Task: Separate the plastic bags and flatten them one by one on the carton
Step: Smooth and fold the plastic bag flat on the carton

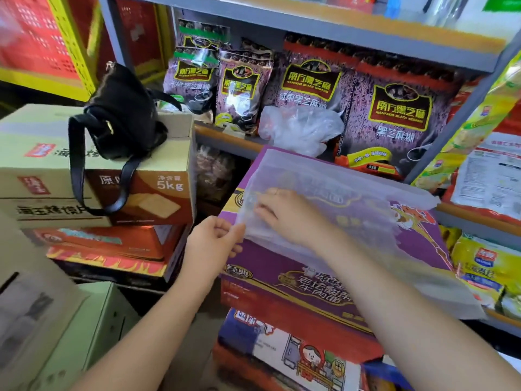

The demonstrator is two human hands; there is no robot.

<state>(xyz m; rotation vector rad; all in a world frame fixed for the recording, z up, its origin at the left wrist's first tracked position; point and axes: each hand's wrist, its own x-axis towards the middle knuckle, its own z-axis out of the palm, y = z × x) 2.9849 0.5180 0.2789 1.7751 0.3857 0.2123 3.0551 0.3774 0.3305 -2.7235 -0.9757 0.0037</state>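
Note:
Translucent plastic bags (332, 190) lie spread flat on top of a purple carton (282, 266) in the middle of the view. My left hand (214, 244) pinches the bags' near left corner between thumb and fingers at the carton's left edge. My right hand (284, 215) rests on the left part of the bags, fingertips curled and pinching the plastic. A crumpled bunch of clear plastic bags (298, 128) sits on the shelf just behind the carton.
Metal shelving (366, 32) holds dark purple food packets (394, 117) behind, yellow packets (485, 266) to the right. A black handbag (124, 114) sits on stacked cartons (158, 187) at left. More boxes (282, 351) lie under the purple carton.

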